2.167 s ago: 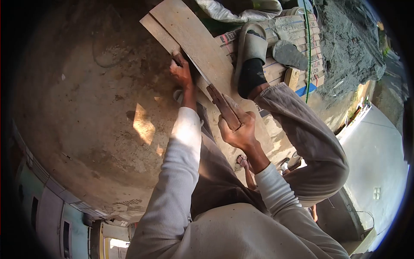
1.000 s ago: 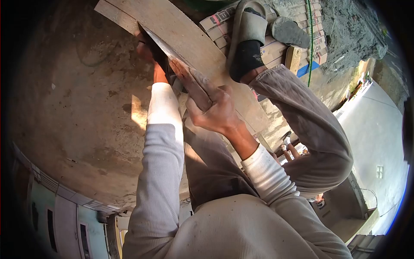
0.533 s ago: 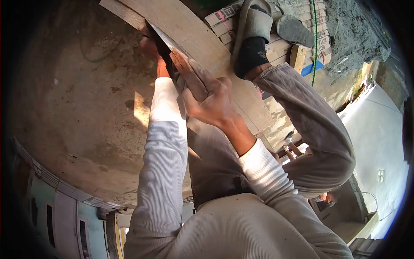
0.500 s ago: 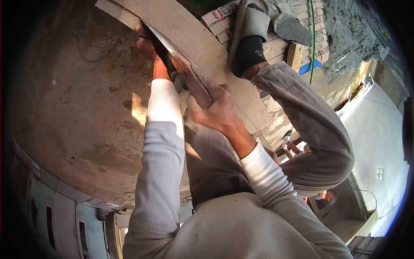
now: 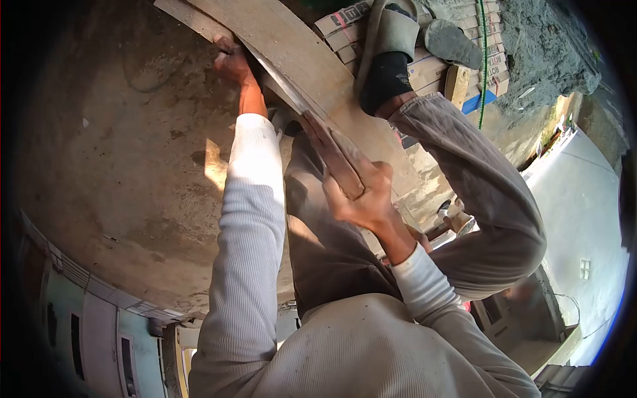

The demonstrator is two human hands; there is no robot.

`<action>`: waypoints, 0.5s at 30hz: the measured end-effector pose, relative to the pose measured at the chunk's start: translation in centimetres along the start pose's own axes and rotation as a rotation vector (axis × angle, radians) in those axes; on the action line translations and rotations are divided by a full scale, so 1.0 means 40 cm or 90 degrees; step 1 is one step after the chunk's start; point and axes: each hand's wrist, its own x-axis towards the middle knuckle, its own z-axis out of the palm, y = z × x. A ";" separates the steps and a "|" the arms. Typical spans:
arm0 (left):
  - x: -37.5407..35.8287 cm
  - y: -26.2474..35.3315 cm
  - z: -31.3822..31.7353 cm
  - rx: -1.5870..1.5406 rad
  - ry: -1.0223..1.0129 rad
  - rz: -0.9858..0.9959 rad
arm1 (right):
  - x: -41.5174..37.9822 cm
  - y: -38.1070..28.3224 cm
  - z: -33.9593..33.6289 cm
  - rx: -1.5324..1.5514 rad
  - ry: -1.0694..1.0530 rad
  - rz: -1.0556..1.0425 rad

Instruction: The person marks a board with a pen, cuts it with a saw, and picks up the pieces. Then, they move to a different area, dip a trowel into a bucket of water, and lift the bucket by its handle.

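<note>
My right hand (image 5: pixel 365 194) is wrapped round the wooden handle of a hand saw (image 5: pixel 335 154). Its thin, pale blade runs up and to the left along the cut in a wooden board (image 5: pixel 302 56). The cut separates a narrow strip (image 5: pixel 189 18) from the board's wider part. Closed on the edge of that strip, close to the blade's far end, is my left hand (image 5: pixel 232 64). The board lies beneath my foot and across my bent legs.
Stacked cardboard boxes (image 5: pixel 424 79) lie beyond my sandalled foot (image 5: pixel 391 56), with another sandal (image 5: pixel 451 43) on top. A green hose (image 5: pixel 482 60) crosses them. Grey sand or cement (image 5: pixel 544 53) is heaped at upper right. Bare concrete floor (image 5: pixel 133 166) spreads out on the left.
My right hand has drawn the saw back toward my body, down and to the right. My left hand stays on the strip and shows more clearly now.
</note>
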 end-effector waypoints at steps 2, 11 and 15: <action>0.004 0.009 0.035 -0.084 0.071 0.049 | -0.089 -0.047 -0.095 0.054 -0.016 0.049; 0.014 -0.047 0.052 -0.132 0.070 0.090 | 0.091 0.101 0.137 0.055 0.004 0.074; -0.021 0.038 -0.001 -0.017 0.072 0.020 | -0.143 -0.003 -0.066 0.026 -0.062 0.045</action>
